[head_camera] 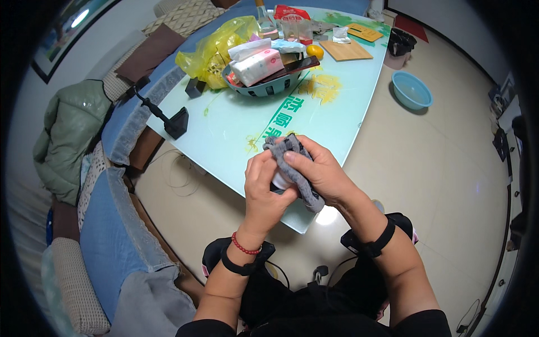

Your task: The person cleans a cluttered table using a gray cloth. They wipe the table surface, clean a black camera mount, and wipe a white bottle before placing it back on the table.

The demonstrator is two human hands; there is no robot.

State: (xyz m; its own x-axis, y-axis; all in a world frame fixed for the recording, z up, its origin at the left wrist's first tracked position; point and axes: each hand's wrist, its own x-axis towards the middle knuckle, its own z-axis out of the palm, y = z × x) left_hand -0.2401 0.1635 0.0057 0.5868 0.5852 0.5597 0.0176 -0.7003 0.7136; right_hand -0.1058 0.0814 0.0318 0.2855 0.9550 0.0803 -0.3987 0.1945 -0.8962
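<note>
Above the near corner of the glass-topped table, my right hand grips a bunched grey cloth with dark patches, its thumb pressed on top. My left hand is curled around a smooth white object, which the cloth and my fingers partly cover. What kind of object it is cannot be told. The cloth lies over the object's upper side, and one rolled end hangs down toward my right wrist. Both hands are close together.
A blue-green plastic basket holds a tissue pack; a yellow plastic bag lies beside it. A black stand rests on the left edge. Right of the table, a blue basin and a lined trash bin occupy the floor. A sofa runs along the left.
</note>
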